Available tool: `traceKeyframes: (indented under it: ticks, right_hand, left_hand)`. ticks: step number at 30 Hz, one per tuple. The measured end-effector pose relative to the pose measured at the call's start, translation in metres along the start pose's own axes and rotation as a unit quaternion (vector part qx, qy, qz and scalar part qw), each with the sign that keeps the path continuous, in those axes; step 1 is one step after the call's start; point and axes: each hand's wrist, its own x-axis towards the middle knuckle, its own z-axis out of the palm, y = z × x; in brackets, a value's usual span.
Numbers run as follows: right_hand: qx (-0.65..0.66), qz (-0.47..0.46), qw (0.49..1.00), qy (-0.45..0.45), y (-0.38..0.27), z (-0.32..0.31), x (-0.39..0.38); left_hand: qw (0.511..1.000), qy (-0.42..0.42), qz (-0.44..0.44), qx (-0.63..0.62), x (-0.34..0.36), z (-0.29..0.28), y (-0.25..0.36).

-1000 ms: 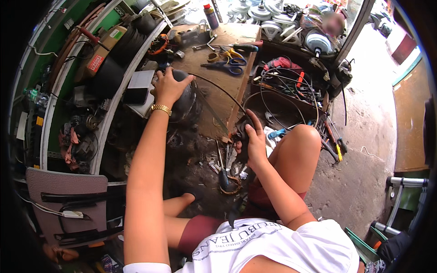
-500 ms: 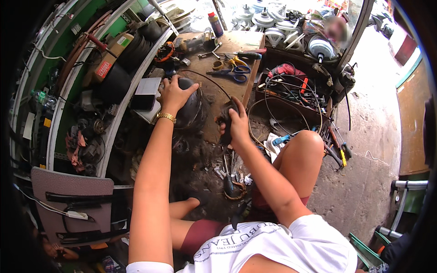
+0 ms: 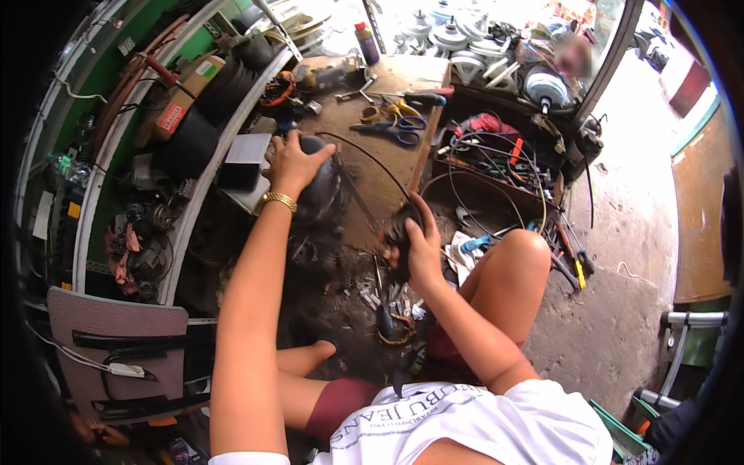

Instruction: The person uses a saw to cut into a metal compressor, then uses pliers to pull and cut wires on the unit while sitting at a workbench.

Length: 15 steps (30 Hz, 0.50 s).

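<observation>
My left hand (image 3: 298, 163), with a gold watch band at the wrist, grips the top of a dark, rounded metal body (image 3: 318, 201) on the wooden bench (image 3: 368, 240). My right hand (image 3: 415, 240) is wrapped round the dark grip of a tool (image 3: 399, 225); from it a thin curved black rod (image 3: 376, 163) arches to near my left hand, with a straight narrow strip (image 3: 356, 194) beneath. Blue-handled scissors (image 3: 403, 133), a tape roll and wrenches lie behind. A white box with a black phone (image 3: 240, 177) is left of my left hand.
Shelves (image 3: 85, 232) of parts and hoses line the left. A crate (image 3: 488, 155) of tools and cables stands right of the bench, with pliers (image 3: 573, 263) below. My bent right knee (image 3: 523, 256) is beside it. White pulley-like parts (image 3: 457, 43) are piled behind.
My right hand rose toward the bench's back and has since come back down toward me with the tool. My left hand keeps its grip on the rounded body.
</observation>
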Motion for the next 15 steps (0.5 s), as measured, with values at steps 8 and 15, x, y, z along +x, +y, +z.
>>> traceKeyframes:
  ticks: [8,15]
  right_hand:
    - [0.016,0.025,0.999,-0.020,-0.001,0.025,0.073]
    - [-0.009,0.023,1.000,0.014,-0.011,0.014,0.041]
  left_hand:
    - [0.999,0.002,0.045,-0.021,0.002,-0.002,0.001]
    - [0.995,-0.003,0.086,-0.041,-0.004,0.000,0.006]
